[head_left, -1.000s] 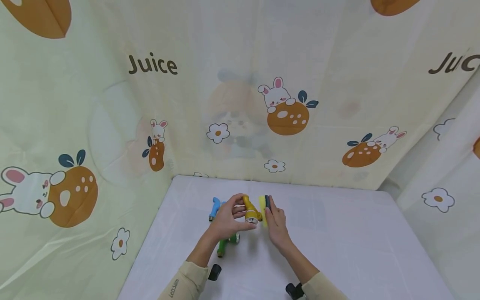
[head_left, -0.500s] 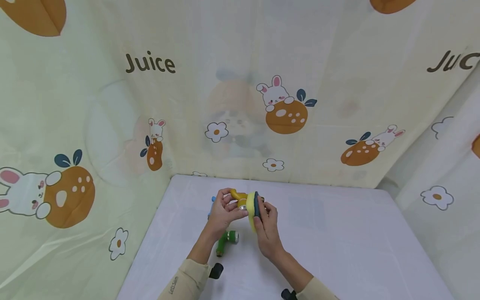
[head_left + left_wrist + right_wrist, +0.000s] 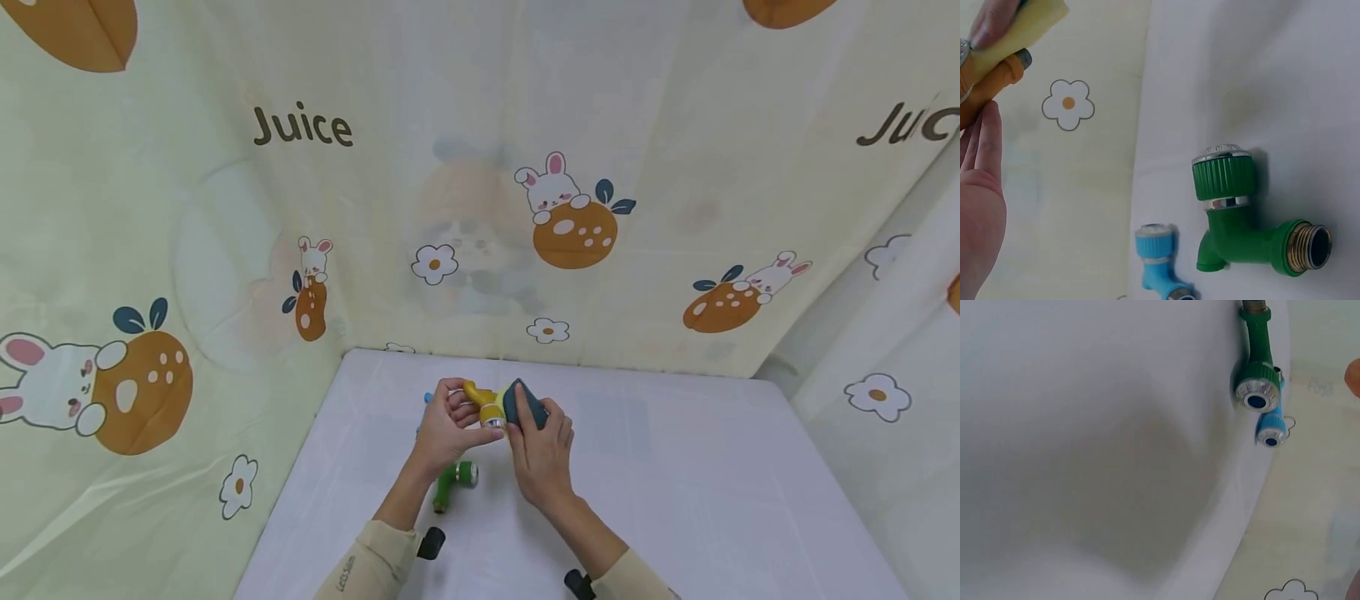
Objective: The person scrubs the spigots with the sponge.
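Note:
Raised over the table is a yellow tap [image 3: 491, 410] with a silver end cap, held in my left hand [image 3: 441, 432]. My right hand [image 3: 543, 460] grips a yellow sponge [image 3: 1030, 26] with a dark green scouring side, and the sponge lies against the tap's right side. In the left wrist view the left fingers sit under the tap. On the table below stands a green tap [image 3: 1229, 219] with a brass threaded end. Farther back lies a blue tap [image 3: 1157, 259], mostly hidden behind the left hand in the head view.
A white-covered table [image 3: 675, 483] extends to the right of the hands. A printed curtain [image 3: 480, 208] hangs behind it and along the sides. Black wrist mounts [image 3: 431, 542] stick out near both sleeves.
The sponge has moved left from beside the yellow tap onto it, then turned so its dark side shows more. The tap has shifted slightly left and turned. The green and blue taps stay put.

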Demonstrator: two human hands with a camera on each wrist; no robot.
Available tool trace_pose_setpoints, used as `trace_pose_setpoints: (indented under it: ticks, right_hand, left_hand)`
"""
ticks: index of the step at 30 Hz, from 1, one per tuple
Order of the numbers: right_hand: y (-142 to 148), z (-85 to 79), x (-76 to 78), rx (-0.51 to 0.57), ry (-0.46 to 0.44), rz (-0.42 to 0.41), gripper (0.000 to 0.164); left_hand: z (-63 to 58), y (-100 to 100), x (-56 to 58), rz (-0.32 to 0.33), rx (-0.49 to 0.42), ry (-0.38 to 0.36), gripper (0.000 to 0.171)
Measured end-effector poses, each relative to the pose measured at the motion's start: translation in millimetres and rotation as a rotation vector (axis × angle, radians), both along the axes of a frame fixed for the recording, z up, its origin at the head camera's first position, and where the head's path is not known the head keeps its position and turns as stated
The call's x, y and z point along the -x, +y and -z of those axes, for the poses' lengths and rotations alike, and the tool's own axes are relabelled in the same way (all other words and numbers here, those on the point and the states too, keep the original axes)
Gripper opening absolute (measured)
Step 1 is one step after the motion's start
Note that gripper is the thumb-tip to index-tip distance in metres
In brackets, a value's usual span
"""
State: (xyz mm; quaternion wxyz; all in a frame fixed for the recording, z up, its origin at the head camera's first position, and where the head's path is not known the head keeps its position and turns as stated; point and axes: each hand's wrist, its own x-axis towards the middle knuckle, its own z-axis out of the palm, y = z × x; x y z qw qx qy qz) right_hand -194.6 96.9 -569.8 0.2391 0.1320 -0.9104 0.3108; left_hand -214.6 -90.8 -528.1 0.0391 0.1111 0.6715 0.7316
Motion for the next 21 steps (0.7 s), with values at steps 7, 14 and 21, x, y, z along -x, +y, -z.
trace_pose_setpoints:
  ticks: [7,14,21]
  right_hand:
    - [6.4,-0.4,7.4,-0.129,-0.036,0.062,0.063]
    - [11.0,1.3,13.9,-0.108,-0.11,0.121,0.061]
    - [31.5,19.3,23.8,0.264,-0.456,0.11,0.059]
  left_hand:
    - [1.5,2.7,-2.6,-0.021,0.065,0.025,0.088]
    - [5.7,4.4,-3.3,-0.032,0.095,0.042,0.087]
    - [-4.8,0.2,-4.3,-0.03,-0.051,0.032,0.087]
